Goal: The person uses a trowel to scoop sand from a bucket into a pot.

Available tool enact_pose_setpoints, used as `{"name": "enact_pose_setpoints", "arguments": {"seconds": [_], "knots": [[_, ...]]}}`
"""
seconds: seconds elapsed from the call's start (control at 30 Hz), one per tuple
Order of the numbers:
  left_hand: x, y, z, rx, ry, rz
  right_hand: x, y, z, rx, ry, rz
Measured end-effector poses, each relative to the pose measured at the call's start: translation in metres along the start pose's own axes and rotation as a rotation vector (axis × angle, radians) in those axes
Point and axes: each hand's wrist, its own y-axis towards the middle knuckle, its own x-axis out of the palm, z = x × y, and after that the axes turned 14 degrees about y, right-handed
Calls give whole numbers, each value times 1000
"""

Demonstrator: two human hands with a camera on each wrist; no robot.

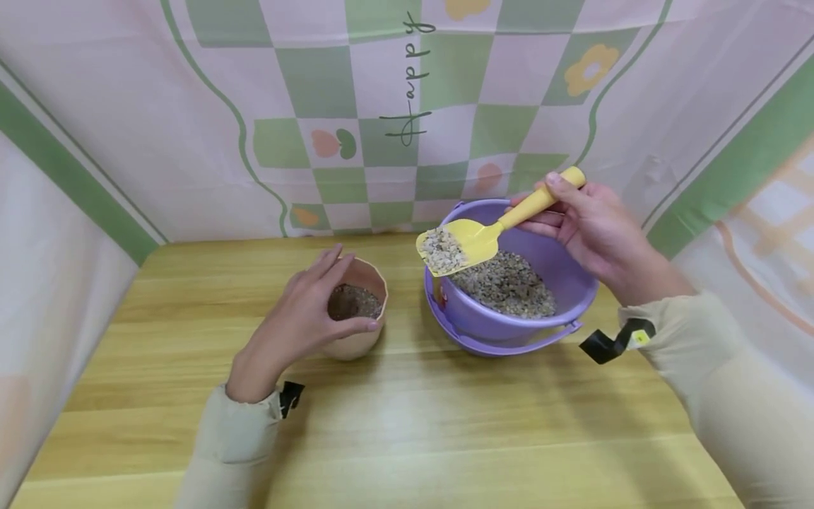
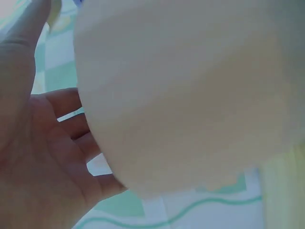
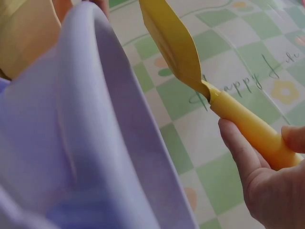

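With my right hand I grip the handle of a yellow toy shovel, thumb on top and fingers beneath. Pale gravel lies on the blade, which is over the left rim of a purple bucket. More gravel covers the bucket's inside. To the left stands a peach-coloured pot with a faceted rim and darker grit inside. My left hand holds this pot, thumb at the near rim and fingers at the far rim. The pot's wall fills most of the left wrist view.
Both containers stand on a wood-grain table. The bucket's purple carrying handle hangs down at its near side. A green-and-white checked cloth hangs right behind the table.
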Motion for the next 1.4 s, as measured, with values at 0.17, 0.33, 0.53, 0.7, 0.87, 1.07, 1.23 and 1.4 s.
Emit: {"name": "enact_pose_setpoints", "arguments": {"seconds": [0.17, 0.33, 0.53, 0.7, 0.87, 1.07, 1.23, 1.4], "knots": [[-1, -9, -16, -32, -15, -29, 9, 5, 10, 7, -48, 20], [3, -14, -26, -65, -28, -42, 18, 10, 19, 10, -60, 28], [9, -16, -29, -149, -111, -105, 31, 15, 31, 36, -75, 80], [10, -19, -29, -181, -112, -93, 41, 20, 41, 25, -79, 116], [11, -22, -31, -205, -89, -103, 47, 24, 51, 21, -124, 131], [11, -25, -32, -209, -77, -106, 53, 28, 62, 15, -166, 141], [13, -25, -34, -209, -68, -99, 56, 31, 71, 16, -203, 147], [14, -24, -36, -200, -36, -98, 61, 33, 79, 10, -258, 172]]}}
